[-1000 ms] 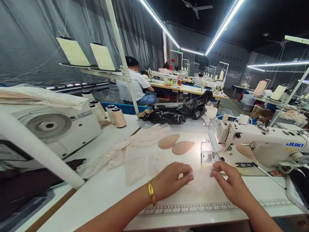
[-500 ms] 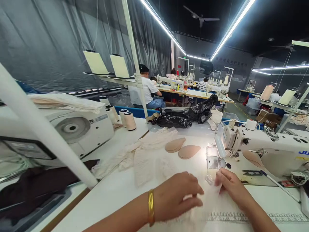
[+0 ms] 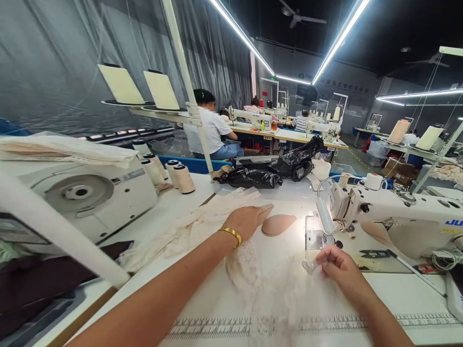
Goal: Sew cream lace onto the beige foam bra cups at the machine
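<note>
While left hand (image 3: 248, 219) covers one foam cup (image 3: 264, 210), grip closing: lift flat; right hand (image 3: 334, 262) pinching lace piece (image 3: 289, 289): hold taut.

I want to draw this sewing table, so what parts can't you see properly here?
Head view only:
- The nearer foam cup: mostly covered by the left hand; whether it is gripped cannot be told.
- The lace piece under the right hand: washed out by the lamp, so its edges are unclear.
- The sewing machine: its right end is cut off by the picture edge.
- The needle area: too small and glary.
</note>
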A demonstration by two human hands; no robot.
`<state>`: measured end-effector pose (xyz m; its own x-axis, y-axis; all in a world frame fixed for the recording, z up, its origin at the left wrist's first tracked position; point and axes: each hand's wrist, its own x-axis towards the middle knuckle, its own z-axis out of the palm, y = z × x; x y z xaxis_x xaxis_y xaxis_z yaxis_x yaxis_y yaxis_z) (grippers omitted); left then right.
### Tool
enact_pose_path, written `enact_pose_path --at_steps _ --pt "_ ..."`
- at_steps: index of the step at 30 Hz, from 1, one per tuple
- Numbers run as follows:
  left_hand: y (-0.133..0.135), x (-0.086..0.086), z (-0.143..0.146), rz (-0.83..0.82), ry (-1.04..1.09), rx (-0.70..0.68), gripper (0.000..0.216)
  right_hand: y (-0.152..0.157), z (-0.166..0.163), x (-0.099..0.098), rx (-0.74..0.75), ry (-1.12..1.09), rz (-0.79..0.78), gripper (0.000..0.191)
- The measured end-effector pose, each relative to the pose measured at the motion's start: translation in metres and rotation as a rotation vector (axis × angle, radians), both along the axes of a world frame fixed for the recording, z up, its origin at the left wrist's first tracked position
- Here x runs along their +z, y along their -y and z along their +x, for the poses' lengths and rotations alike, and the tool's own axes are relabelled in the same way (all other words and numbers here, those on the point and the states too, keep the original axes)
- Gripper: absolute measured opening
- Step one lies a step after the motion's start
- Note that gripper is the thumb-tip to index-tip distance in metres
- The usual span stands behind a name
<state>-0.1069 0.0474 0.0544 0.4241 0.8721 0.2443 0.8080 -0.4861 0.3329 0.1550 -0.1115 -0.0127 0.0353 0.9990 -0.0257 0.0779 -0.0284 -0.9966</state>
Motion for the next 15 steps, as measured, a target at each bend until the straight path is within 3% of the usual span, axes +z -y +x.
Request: enact_pose_path --at_steps 8,12,15 --pt "0.029 0.022 0.007 -0.111 0.169 -0.09 0.027 0.0 0.001 -0.006 -0.034 -0.127 0.009 0.038" --pt "0.065 0.018 0.019 -0.383 0.251 -0.269 0.025 0.003 0.002 -0.003 -0.032 -0.147 0.003 0.05" --pt "0.083 0.011 0.036 -0.408 0.158 -0.331 0.023 0.006 -0.001 0.001 -0.022 -0.116 0.035 0.049"
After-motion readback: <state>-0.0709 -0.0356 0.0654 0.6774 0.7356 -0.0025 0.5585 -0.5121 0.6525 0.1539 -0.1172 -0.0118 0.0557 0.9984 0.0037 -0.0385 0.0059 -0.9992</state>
